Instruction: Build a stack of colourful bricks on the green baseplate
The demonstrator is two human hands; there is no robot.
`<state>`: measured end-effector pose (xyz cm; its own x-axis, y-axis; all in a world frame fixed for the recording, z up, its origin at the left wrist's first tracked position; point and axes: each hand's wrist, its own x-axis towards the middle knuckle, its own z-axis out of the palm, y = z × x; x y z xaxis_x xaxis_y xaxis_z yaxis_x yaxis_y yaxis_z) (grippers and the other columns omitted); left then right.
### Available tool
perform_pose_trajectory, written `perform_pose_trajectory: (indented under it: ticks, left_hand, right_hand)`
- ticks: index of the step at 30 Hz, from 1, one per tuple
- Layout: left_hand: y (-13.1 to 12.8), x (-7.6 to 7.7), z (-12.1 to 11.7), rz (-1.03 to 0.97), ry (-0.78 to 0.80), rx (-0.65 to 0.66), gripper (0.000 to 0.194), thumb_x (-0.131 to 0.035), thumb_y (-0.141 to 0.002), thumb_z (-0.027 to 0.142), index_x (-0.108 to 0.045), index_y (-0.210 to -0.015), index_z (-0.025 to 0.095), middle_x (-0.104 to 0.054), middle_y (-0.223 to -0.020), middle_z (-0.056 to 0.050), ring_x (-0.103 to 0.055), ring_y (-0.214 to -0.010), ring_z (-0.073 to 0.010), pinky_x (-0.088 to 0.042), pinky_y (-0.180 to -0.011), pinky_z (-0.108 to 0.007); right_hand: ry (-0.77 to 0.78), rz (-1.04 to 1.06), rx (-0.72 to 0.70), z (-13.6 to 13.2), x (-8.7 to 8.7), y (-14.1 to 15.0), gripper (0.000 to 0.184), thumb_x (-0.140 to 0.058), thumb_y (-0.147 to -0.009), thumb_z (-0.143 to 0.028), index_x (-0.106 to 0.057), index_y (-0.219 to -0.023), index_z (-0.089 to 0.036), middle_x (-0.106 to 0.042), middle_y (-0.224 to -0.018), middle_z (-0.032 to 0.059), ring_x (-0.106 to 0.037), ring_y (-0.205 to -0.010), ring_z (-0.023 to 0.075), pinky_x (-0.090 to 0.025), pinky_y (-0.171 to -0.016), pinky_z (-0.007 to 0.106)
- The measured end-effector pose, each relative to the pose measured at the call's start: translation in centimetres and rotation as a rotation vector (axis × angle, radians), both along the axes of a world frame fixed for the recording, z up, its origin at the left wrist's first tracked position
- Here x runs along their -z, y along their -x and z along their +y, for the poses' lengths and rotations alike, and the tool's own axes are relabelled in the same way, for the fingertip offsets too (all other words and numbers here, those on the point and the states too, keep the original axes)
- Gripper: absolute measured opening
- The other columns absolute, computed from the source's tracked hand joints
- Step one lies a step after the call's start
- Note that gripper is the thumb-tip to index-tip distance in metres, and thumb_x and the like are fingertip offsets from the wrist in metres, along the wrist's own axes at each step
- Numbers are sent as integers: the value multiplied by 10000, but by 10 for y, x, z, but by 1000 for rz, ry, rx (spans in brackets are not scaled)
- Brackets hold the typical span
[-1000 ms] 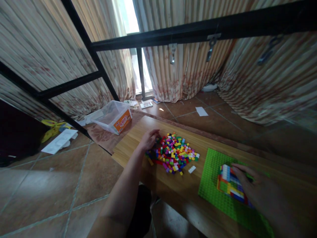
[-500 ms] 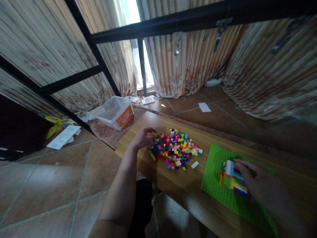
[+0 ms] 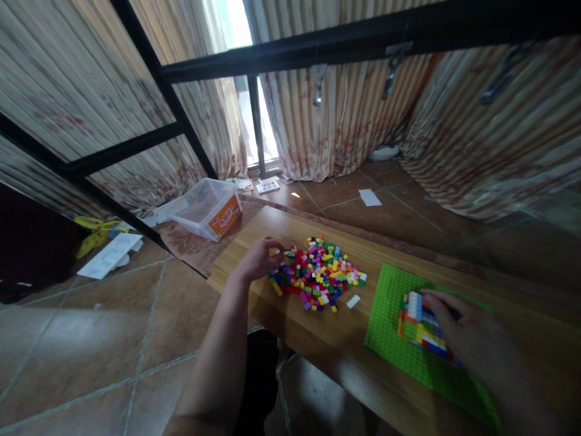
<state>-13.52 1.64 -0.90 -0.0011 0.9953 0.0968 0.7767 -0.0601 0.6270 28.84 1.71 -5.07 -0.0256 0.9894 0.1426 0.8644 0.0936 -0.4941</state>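
At the left edge of a heap of small multicoloured toy bricks [image 3: 318, 272], my left hand [image 3: 261, 257] has its fingers curled and their tips among the bricks. Whether a brick is pinched there is too small to tell. On the right, a green studded baseplate [image 3: 385, 327] carries a low block of joined toy bricks [image 3: 420, 327] in layers of several colours, with light blue and white on top. My right hand [image 3: 463, 327] grips this block from its right side, hiding its far right part. A single white brick [image 3: 353, 301] lies between the heap and the baseplate.
Everything stands on a narrow wooden bench [image 3: 290, 324]. Behind its left end sits a clear plastic bin [image 3: 200, 212] with an orange label. A black metal frame [image 3: 281, 54] crosses above, in front of striped curtains [image 3: 304, 133]. White foam pieces [image 3: 111, 254] lie on the tiled floor.
The whole view has shifted slightly left. My left hand's fingers have curled closer into the edge of the heap. My right hand stays on the brick block.
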Motion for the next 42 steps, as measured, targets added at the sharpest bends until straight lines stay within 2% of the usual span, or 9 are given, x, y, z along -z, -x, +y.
perform_pose_trajectory:
  ticks: [4,8,13,15,18,24,31,35,42]
  left_hand:
    - [-13,-11,-3,-365,51,103,236,-661,-818,346,-712,-937,149,-696,-870,-59,-624,-795,-174,-491,-727,-276]
    - [-50,-17,-5,-631,123,167,274,-715,-792,365,-679,-952,145,-679,-826,-34,-597,-726,-144,-476,-667,-245]
    - [-107,-13,-14,-695,62,280,174,-693,-821,290,-654,-938,167,-681,-929,-55,-637,-855,-169,-510,-784,-271]
    - [-124,-10,-17,-648,40,324,148,-679,-830,261,-659,-952,178,-683,-976,-65,-650,-908,-183,-515,-843,-292]
    - [-139,-6,-19,-623,25,338,162,-672,-832,247,-647,-981,188,-683,-1000,-70,-661,-933,-195,-521,-874,-317]
    - [-150,-4,-19,-736,53,314,189,-698,-809,253,-631,-972,186,-676,-967,-59,-651,-912,-191,-519,-844,-310]
    - [-155,-8,-20,-955,174,323,240,-752,-767,302,-634,-935,178,-664,-906,-43,-623,-816,-159,-494,-748,-266]
    - [-160,-8,-21,-1015,212,251,246,-770,-753,346,-667,-885,166,-669,-880,-41,-620,-822,-158,-500,-789,-278]
    - [-162,-5,-21,-1121,280,161,223,-786,-721,322,-710,-842,151,-695,-804,-32,-630,-729,-139,-513,-716,-262]
  right_hand:
    - [-75,93,72,-6,-15,15,455,-461,-857,-582,-747,-966,-245,-752,-1026,121,-690,-968,329,-519,-845,467]
    - [-218,358,109,-21,-35,51,361,-527,-874,-535,-747,-959,-262,-751,-1027,85,-683,-974,262,-517,-884,408]
    - [-25,819,-24,-36,-45,102,318,-622,-843,-480,-742,-975,-216,-746,-830,44,-656,-682,177,-530,-667,318]
    - [74,973,-24,-36,-44,113,329,-658,-812,-482,-738,-977,-210,-742,-811,41,-643,-645,163,-515,-611,294]
    - [110,1101,19,-32,-41,116,310,-723,-742,-474,-739,-899,-206,-707,-724,18,-614,-609,150,-497,-576,279]
    - [126,1136,61,-28,-37,108,320,-726,-732,-484,-728,-896,-209,-691,-722,9,-580,-592,135,-481,-555,270]
    - [124,1109,16,-27,-35,111,283,-697,-767,-467,-722,-870,-205,-686,-702,7,-585,-600,136,-493,-566,267]
    - [100,1085,-2,-28,-36,114,255,-697,-766,-454,-722,-834,-210,-681,-681,1,-593,-602,140,-502,-580,274]
    - [168,1162,2,-27,-30,117,257,-741,-726,-447,-747,-816,-206,-683,-640,4,-579,-572,144,-484,-570,281]
